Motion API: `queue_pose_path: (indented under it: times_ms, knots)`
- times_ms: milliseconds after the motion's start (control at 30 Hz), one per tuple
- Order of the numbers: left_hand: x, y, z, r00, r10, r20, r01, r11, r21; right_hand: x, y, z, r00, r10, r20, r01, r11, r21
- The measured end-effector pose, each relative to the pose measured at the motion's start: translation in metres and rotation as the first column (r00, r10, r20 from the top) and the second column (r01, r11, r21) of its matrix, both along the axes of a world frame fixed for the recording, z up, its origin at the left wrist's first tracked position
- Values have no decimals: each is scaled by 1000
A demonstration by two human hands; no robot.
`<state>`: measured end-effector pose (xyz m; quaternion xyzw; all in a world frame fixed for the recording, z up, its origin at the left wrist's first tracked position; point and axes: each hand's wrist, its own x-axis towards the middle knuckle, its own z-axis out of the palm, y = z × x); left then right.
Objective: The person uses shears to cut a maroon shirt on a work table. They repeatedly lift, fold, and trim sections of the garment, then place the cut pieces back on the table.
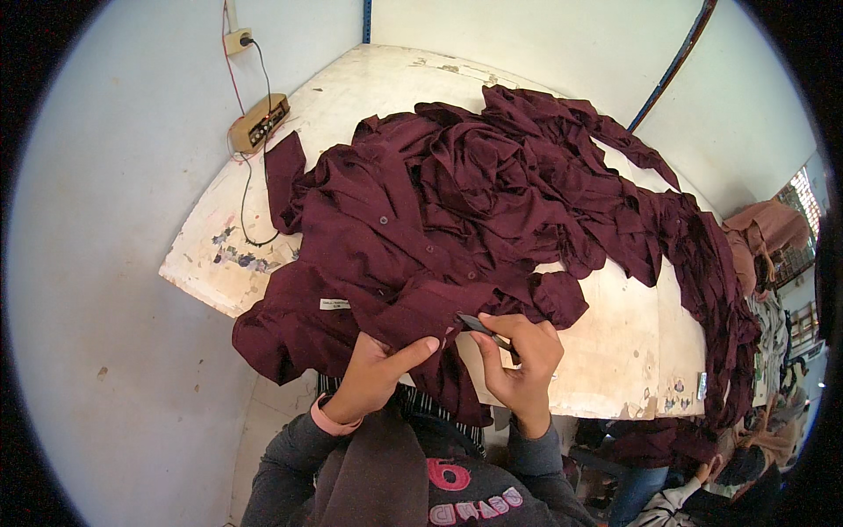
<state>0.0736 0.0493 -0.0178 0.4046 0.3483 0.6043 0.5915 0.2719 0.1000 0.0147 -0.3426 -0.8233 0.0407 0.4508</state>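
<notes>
A maroon button-up shirt (pixel 351 255) lies across the near side of the table, with a small white label (pixel 335 304) showing at its left. My left hand (pixel 373 373) grips the shirt's near edge, thumb on top of the cloth. In my right hand (pixel 522 364) are small dark thread snips (pixel 486 331), pinched between thumb and fingers. Their pointed tip meets the cloth just right of my left thumb. Part of the snips is hidden by my fingers. Some of the shirt hangs over the table edge toward me.
A heap of maroon garments (pixel 492 167) spreads over the worn white table (pixel 615 351) and trails down its right side. At the back left stands a brown box-shaped device (pixel 259 123), its cord running to a wall socket (pixel 237 40). Another person (pixel 746 470) is at the lower right.
</notes>
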Motion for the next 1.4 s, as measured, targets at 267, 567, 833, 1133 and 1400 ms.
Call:
queue_pose_path:
  times_ms: [267,567,833,1133,1400]
  knots:
    - [3,2,2,993,29,110,-28,1000,-9,-1,9,-2,998,26,63,-27,999,28]
    - [-2,6,-2,990,86,111,-81,996,-49,0,5,-5,901,272,-339,-348,918,-188]
    - [6,5,-9,990,48,132,-47,999,-7,-12,12,-10,989,149,-22,-149,989,9]
    - [1,6,-6,994,50,99,-47,998,-29,-2,5,0,978,107,-177,-122,990,-72]
    - [2,5,-6,995,43,85,-40,998,-43,-2,6,0,999,-28,23,28,1000,2]
